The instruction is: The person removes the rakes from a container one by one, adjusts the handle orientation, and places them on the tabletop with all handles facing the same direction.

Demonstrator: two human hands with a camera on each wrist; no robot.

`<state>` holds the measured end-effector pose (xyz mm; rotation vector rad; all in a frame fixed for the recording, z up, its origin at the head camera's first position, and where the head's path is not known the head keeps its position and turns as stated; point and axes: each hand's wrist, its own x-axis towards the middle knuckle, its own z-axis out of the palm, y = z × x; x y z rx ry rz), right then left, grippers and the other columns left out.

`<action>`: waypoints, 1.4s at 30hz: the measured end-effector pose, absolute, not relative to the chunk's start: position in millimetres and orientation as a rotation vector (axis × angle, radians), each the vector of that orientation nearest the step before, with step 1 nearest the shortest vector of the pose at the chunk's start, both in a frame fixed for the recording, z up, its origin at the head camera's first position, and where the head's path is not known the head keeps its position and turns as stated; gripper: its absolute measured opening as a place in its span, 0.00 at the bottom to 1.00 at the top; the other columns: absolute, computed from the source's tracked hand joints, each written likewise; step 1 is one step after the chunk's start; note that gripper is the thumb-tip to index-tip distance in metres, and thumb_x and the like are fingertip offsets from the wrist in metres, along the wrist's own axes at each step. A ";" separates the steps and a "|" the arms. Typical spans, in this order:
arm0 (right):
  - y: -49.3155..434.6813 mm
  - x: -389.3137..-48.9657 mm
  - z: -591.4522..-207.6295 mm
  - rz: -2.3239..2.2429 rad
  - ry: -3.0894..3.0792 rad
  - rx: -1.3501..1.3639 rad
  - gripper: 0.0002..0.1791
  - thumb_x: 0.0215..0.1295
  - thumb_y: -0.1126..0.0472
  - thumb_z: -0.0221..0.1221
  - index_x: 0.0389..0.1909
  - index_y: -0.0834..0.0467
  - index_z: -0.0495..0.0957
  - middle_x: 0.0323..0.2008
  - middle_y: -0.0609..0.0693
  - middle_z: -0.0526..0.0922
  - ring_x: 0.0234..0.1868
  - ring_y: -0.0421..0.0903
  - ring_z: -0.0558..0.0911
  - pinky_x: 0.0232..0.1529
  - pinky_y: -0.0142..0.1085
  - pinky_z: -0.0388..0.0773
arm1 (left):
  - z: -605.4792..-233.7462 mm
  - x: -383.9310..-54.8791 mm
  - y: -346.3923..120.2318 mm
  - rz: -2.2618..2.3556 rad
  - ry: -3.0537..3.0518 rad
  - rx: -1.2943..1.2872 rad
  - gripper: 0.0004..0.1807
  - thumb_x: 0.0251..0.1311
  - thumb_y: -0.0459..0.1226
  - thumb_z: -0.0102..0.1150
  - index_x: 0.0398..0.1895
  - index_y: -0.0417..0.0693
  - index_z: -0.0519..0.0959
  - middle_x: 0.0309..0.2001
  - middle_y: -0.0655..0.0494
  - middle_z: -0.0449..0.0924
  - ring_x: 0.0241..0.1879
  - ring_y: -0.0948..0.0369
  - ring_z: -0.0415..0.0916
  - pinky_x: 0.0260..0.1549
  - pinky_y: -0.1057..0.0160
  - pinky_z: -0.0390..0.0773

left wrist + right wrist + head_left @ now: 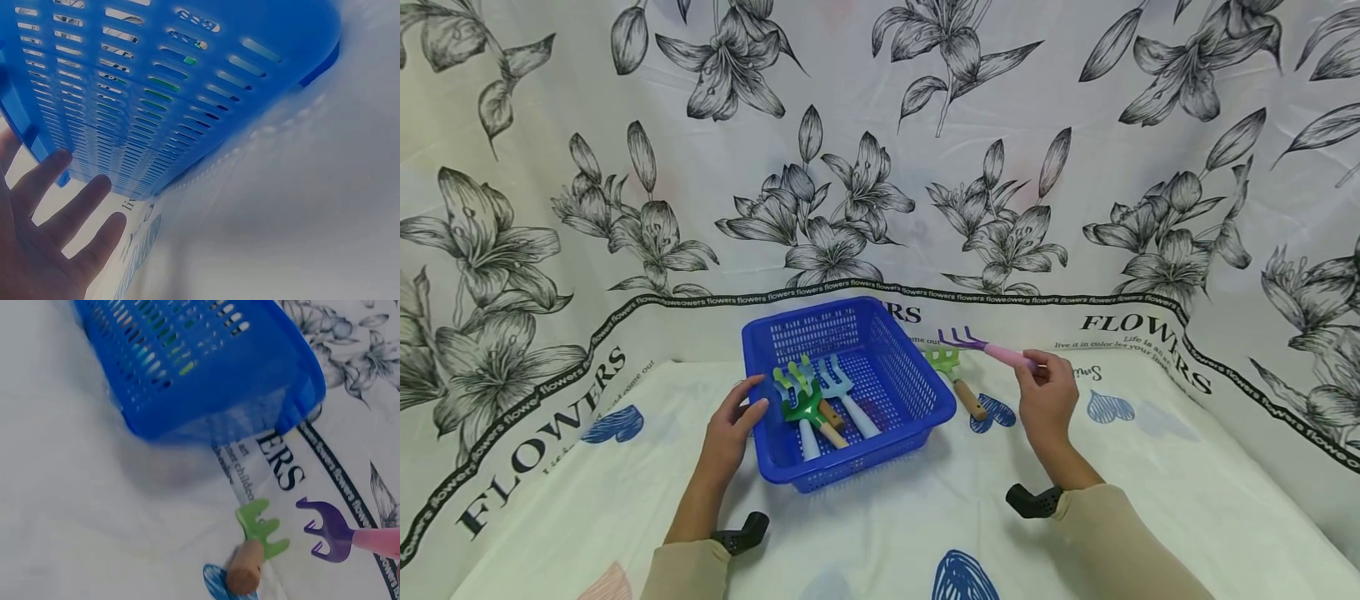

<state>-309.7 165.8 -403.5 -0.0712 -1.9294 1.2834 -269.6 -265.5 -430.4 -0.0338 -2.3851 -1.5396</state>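
Note:
My left hand [733, 429] is at the left side of a blue plastic basket [938, 407], thumb and forefinger at its rim. In the left wrist view the other fingers [84, 203] are spread and fairly straight below the perforated wall. Inside the basket lie several small garden forks, among them a green fork [806, 406] and a light blue fork [850, 402]. Right of the basket, my right hand [1047, 398] pinches the pink handle end of a purple-tined hand rake [1000, 353], tines pointing left. Under it lies a light green rake [967, 396] with a wooden handle.
White cloth [850, 533] with blue hearts and lettering covers the table. Behind it rises a floral curtain [865, 167], and a black lettered band [820, 289] runs along its lower part. Each wrist carries a black camera mount, such as the right mount [1033, 501].

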 end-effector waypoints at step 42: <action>210.0 -313.2 -437.1 1.108 -2.302 -0.283 0.10 0.64 0.66 0.62 0.45 0.63 0.79 0.39 0.58 0.75 0.41 0.53 0.73 0.42 0.43 0.70 | -429.8 -268.8 -265.3 -1.544 -2.382 -0.036 0.32 0.68 0.57 0.48 0.73 0.60 0.61 0.75 0.52 0.51 0.68 0.41 0.58 0.59 0.37 0.64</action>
